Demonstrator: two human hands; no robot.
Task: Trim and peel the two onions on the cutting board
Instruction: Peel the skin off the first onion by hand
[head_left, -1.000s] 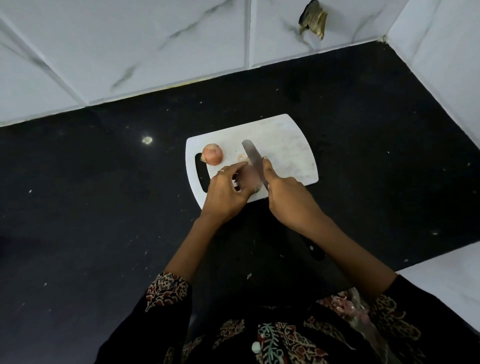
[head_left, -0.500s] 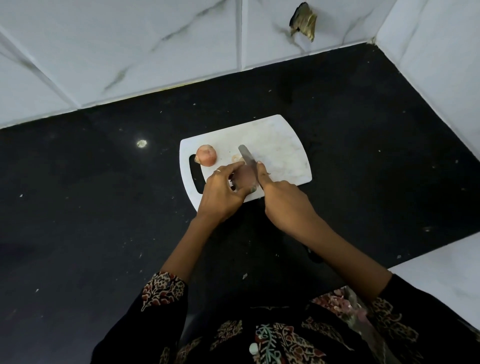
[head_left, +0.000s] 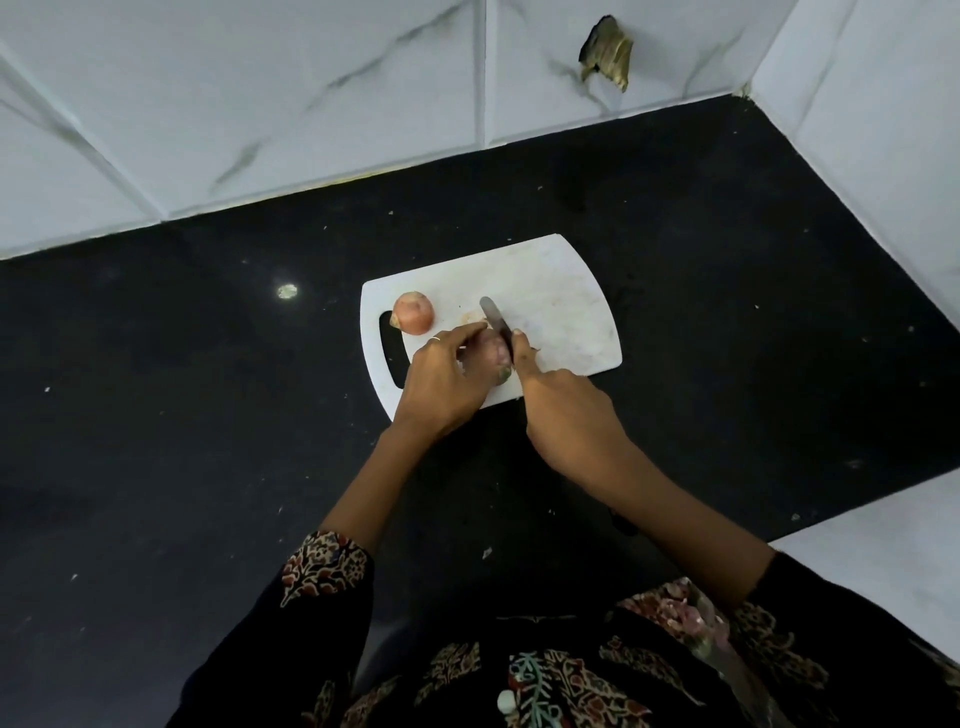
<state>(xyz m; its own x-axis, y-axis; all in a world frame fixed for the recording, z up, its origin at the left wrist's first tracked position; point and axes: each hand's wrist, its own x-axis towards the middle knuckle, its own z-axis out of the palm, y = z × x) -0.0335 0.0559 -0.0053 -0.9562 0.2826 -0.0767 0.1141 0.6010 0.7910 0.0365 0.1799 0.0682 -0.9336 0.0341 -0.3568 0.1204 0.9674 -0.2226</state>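
Head view | left hand grip still holds onion | right hand grip holds knife, blade drawn nearer

1. Dim, cool light overall; the black surface swallows detail, with one small glare spot at left.
2. White wall tiles are brightest, evenly lit, no hard shadows.
3. Wide-angle bend: tile joints and surface edges curve near the borders.
4. Hands slightly soft; the patterned sleeves at the bottom are blurred.
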